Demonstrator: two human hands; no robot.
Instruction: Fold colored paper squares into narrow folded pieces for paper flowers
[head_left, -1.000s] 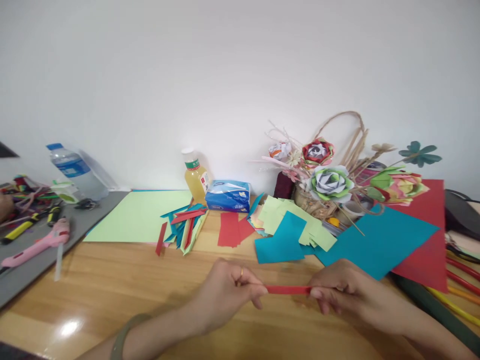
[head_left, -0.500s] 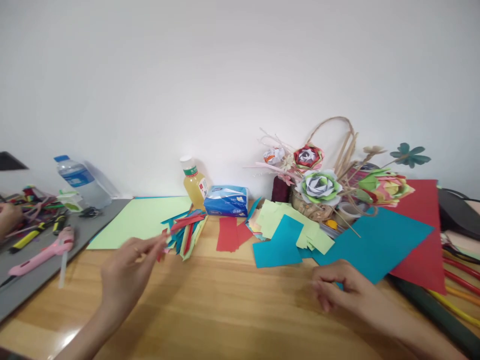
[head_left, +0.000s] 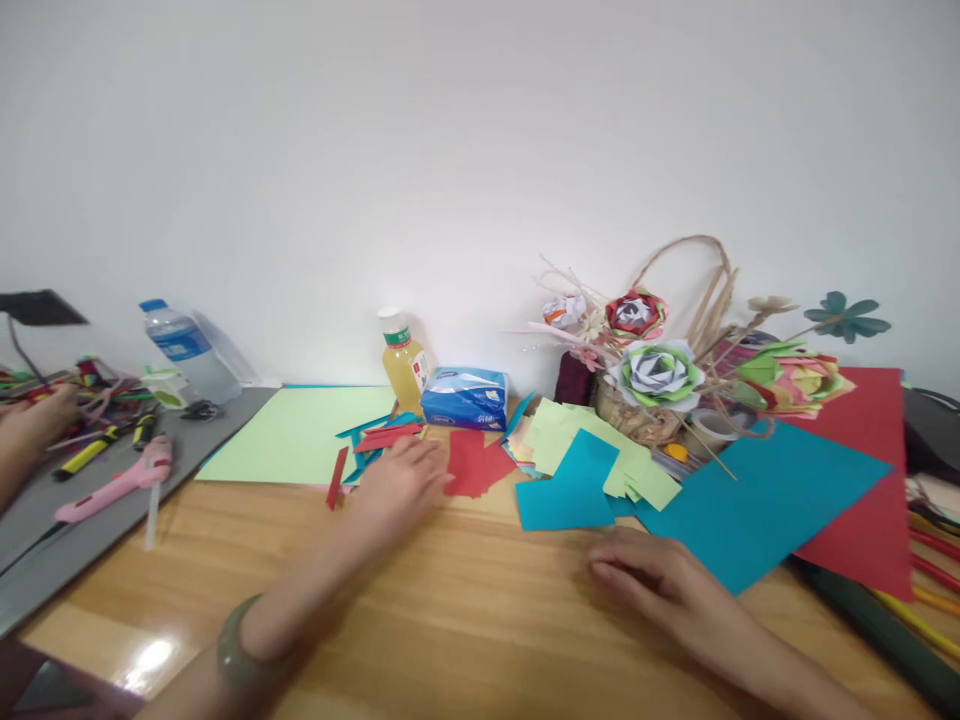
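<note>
Wood-grain surface (head_left: 480, 630) runs along a white wall (head_left: 375, 150). All positions refer to the blue tissue pack (head_left: 465, 400). Red paper rectangles (head_left: 470, 465) lie directly in front of the pack. Red and teal paper strips (head_left: 388, 436) lie loosely piled to its front left. Left hand (head_left: 403, 482): front left of the pack, palm down, partly covering the strips; fingers partly extended, reaching the edge of the rectangles; grip cannot be determined. Right hand (head_left: 643, 577): front right of the pack, loosely curled; its inner side is hidden, so contents cannot be determined. Juice bottle (head_left: 405, 370): just left of the pack. Flower basket (head_left: 628, 414): right of the pack.
</note>
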